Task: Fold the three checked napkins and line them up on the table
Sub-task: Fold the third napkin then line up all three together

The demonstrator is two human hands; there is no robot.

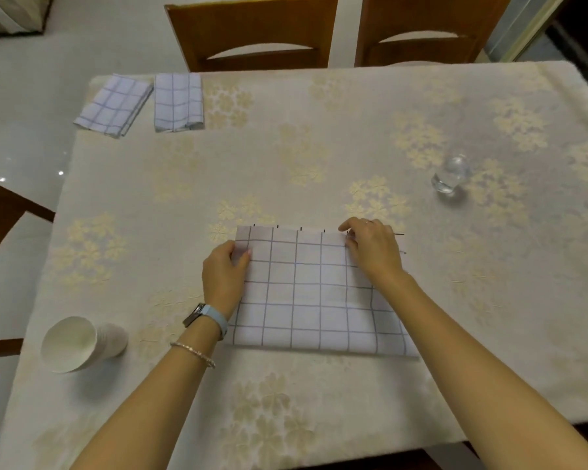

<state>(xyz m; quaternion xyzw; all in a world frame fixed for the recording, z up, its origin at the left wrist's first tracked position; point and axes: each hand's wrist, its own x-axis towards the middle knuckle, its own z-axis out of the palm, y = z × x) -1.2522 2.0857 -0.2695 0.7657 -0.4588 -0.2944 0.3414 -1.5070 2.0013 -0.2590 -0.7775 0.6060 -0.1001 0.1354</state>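
Note:
A white napkin with a grey check (306, 293) lies folded over once in front of me on the table (319, 157). My left hand (223, 273) pinches its far left corner. My right hand (374, 249) pinches the far right corner of the top layer; a strip of the lower layer sticks out beyond it. Two more checked napkins lie folded small at the table's far left: one (114, 105) turned at an angle, the other (179, 101) straight beside it.
A stack of white paper cups (82, 344) lies on its side at the near left. A clear glass (450, 178) stands to the right. Two wooden chairs (252, 32) are pushed in at the far edge. The cloth has a pale floral pattern.

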